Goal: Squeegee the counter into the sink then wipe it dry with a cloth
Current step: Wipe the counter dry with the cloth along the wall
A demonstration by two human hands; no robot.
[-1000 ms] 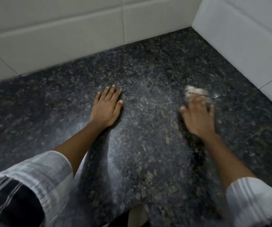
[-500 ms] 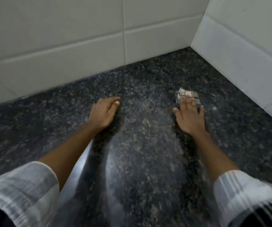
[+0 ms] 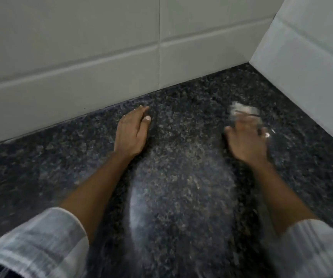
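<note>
**Wipe-dry step, far right corner of counter**

Right hand presses a folded cloth flat on the dark granite counter, near the right wall; hand blurred, fingers seem loosely spread over the cloth. Left hand rests on the stone, fingers pressed together, holding nothing. Judgement: squeegee stage over, drying under way. Next: carry strokes into the corner. No sink or other container in view.

A single head-worn view looks forward and steeply down from close above the dark speckled desk, facing the corner where two white tiled walls meet at the upper right
</note>
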